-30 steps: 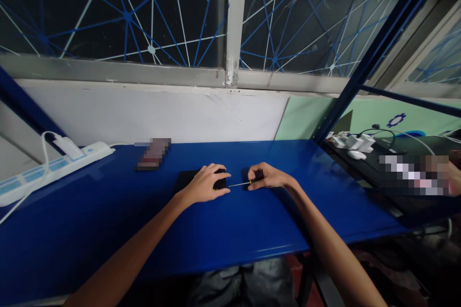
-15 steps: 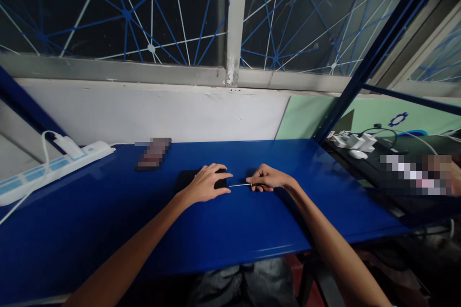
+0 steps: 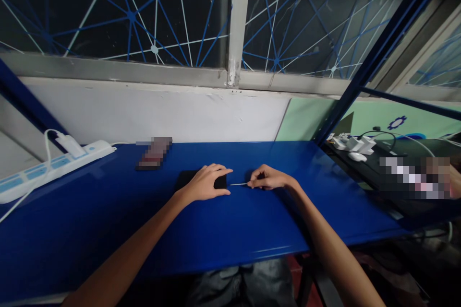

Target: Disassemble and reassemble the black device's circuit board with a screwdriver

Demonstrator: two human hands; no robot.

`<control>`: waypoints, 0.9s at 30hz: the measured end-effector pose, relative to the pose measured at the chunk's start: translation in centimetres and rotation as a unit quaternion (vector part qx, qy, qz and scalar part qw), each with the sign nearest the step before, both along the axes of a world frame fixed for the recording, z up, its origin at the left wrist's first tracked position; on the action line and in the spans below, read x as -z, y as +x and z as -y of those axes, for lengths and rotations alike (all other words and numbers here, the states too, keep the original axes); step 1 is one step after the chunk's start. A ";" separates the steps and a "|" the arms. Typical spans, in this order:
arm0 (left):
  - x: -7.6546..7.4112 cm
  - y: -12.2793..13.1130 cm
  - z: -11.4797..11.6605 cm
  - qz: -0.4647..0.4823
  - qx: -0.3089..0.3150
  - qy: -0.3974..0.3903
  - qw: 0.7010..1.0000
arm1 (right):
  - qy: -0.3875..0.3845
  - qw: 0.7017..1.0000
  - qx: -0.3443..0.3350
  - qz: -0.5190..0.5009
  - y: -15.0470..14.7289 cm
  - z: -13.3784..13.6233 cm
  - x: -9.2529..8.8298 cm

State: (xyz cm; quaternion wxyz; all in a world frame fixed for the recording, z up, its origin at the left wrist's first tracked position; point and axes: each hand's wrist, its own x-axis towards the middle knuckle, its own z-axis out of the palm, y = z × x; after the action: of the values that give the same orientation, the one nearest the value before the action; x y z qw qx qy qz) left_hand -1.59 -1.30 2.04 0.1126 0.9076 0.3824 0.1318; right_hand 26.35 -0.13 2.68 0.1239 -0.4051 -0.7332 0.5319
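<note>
A flat black rectangular object (image 3: 220, 182) lies on the blue table (image 3: 252, 230), partly covered by my left hand (image 3: 205, 183). My left hand steadies it, thumb along the near side and fingers along the far side, their tips reaching past its right end. To the right, my right hand (image 3: 265, 177) is closed around a screwdriver (image 3: 238, 184). Its thin metal shaft points left, the tip just short of the black object's right end. My fingers hide the handle.
A white power strip (image 3: 97, 149) with a plugged-in charger (image 3: 72, 145) lies at the left. A blurred-out flat object (image 3: 155, 152) rests near the wall. On the dark desk at right are white adapters (image 3: 362, 144), a mouse (image 3: 357, 157) and part of another person (image 3: 454, 180).
My right fingers have shifted on the screwdriver, covering the yellow part that showed before. The shaft still points left. My left hand has stayed in nearly the same place.
</note>
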 end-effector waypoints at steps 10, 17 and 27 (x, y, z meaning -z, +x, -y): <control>-1.2 -0.5 -0.2 0.005 0.022 -0.111 0.994 | 0.058 0.997 0.058 -0.015 -0.2 -0.6 0.9; -1.1 -0.5 -0.1 0.000 0.029 -0.127 0.991 | 0.082 0.995 0.049 0.003 -0.3 -0.8 1.6; -1.2 -0.5 0.0 -0.009 0.018 -0.123 0.992 | 0.103 0.994 0.036 0.014 -0.4 -0.8 1.6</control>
State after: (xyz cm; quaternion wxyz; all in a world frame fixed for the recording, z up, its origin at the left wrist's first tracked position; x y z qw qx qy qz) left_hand -2.04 -1.26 3.29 0.2225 0.8946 0.3805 0.0738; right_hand 25.98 0.66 1.12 0.1739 -0.4231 -0.7709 0.4433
